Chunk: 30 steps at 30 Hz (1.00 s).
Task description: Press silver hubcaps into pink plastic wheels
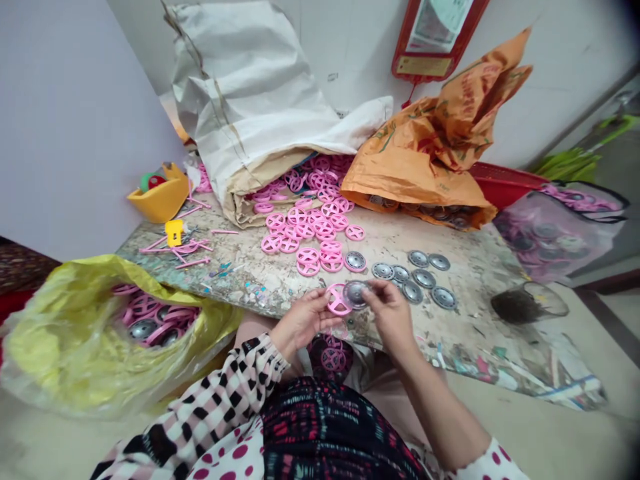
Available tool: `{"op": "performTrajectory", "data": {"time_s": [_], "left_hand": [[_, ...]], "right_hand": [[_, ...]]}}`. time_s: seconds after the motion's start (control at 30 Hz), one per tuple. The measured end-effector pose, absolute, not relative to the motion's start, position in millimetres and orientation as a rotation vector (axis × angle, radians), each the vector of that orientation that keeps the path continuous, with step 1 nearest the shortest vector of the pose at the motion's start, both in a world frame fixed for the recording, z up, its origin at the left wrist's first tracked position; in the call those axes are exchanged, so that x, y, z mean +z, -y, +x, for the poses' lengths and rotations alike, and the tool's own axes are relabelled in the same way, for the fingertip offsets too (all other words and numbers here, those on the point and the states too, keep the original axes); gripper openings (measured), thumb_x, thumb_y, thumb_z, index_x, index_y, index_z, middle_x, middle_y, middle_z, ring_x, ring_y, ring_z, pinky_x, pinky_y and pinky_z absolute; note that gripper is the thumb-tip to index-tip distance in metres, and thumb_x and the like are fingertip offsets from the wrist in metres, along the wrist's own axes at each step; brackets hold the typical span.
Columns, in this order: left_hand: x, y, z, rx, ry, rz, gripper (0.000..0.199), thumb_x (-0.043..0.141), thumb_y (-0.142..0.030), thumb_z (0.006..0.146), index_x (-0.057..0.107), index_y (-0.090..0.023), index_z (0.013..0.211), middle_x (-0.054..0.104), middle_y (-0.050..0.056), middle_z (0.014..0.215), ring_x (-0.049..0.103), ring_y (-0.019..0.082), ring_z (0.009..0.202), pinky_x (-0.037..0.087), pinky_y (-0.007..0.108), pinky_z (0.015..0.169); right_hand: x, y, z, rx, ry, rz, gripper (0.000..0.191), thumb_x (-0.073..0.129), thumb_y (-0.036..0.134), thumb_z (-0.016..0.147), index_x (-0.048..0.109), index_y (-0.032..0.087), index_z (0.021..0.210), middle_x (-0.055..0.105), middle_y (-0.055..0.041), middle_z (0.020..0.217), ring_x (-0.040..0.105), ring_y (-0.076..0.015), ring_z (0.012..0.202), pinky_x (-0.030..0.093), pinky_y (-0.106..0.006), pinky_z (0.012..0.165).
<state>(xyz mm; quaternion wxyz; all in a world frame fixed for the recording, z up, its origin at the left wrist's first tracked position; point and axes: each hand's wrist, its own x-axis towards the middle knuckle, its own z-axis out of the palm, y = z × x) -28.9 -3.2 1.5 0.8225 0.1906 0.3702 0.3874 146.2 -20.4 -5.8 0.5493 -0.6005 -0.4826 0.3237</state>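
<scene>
A left hand (303, 320) pinches a pink spoked plastic ring (339, 299) while the right hand's (393, 317) fingers (383, 291) grip a grey metal disc (356, 294) by its rim, the two pieces touching and held steady above the table (465, 320) edge.

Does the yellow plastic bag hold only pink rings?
No, grey metal discs lie among the pink plastic rings inside the yellow plastic bag.

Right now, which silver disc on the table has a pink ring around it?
The leftmost silver disc, just right of the pile of pink rings. The other silver discs lying on the table have no pink around them.
</scene>
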Motion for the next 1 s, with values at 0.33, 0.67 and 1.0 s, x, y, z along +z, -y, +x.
{"op": "performTrajectory", "data": {"time_s": [0.33, 0.67, 1.0], "left_hand": [[3, 21, -14, 0.855, -0.789, 0.605, 0.036, 0.079, -0.031, 0.065, 0.056, -0.016, 0.088, 0.061, 0.002, 0.082, 0.061, 0.014, 0.07, 0.055, 0.029, 0.061], [-5, 26, -7, 0.771, -0.945, 0.835, 0.039, 0.071, -0.043, 0.069, 0.056, -0.015, 0.091, 0.06, 0.002, 0.08, 0.059, 0.015, 0.068, 0.052, 0.026, 0.054], [-22, 11, -23, 0.809, -1.219, 1.021, 0.025, 0.056, -0.027, 0.079, 0.054, -0.017, 0.102, 0.057, -0.001, 0.072, 0.055, 0.009, 0.053, 0.048, 0.022, 0.051]], "right_hand": [[-11, 46, 127, 0.742, 1.438, -1.518, 0.034, 0.055, 0.039, 0.083, 0.056, 0.019, 0.111, 0.06, -0.0062, 0.1, 0.056, -0.0182, 0.085, 0.046, -0.033, 0.08], [-23, 51, 130, 0.97, 1.284, -1.478, 0.031, 0.054, 0.044, 0.082, 0.058, 0.02, 0.1, 0.063, -0.0023, 0.084, 0.057, -0.0162, 0.074, 0.046, -0.028, 0.07], [-30, 76, 151, 0.668, 1.905, -1.699, 0.028, 0.05, 0.034, 0.088, 0.062, 0.02, 0.109, 0.058, -0.0071, 0.099, 0.056, -0.0205, 0.092, 0.043, -0.033, 0.083]]}}
